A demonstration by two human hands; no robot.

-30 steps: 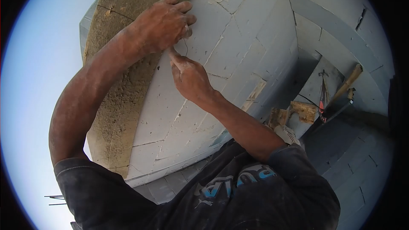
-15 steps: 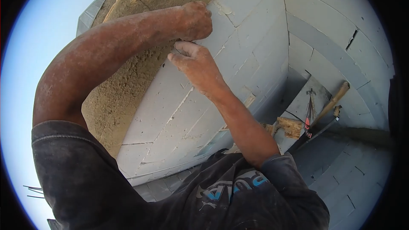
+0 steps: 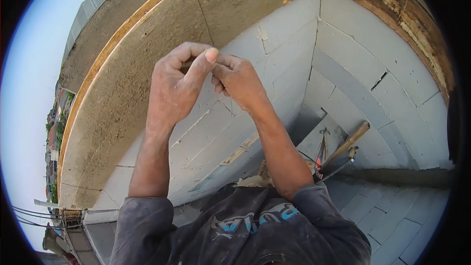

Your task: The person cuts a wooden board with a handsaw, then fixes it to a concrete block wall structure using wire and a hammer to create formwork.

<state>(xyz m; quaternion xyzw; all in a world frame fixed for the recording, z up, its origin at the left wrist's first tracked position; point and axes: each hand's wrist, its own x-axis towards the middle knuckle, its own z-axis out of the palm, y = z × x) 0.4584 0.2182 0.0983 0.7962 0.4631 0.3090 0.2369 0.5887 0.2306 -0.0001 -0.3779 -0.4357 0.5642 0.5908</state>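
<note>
**Pinching a tiny thing up by the wall**

Both my hands are up in front of me, and they meet at the fingertips. My left hand is curled. Its thumb and first finger press tight on a small thing. The small thing is hidden between the tips, so I cannot tell what it is. My right hand is bunched closed, and its fingers touch the same spot. I cannot tell if they hold the small thing too.

I think the work here is fine finger work. To do it well, I should pinch firmly with the very tips so it does not slip. I should move slowly, with my hands close together. I should hold it where I can see it, not behind my knuckles. If it drops, it may be hard to find.

The small thing is right at the top of my left hand, where the two hands touch. It is up in the air in front of the wall and does not seem to touch it. The brown board is behind my left hand. A hammer lies well apart, down in the corner past my right arm.
</note>
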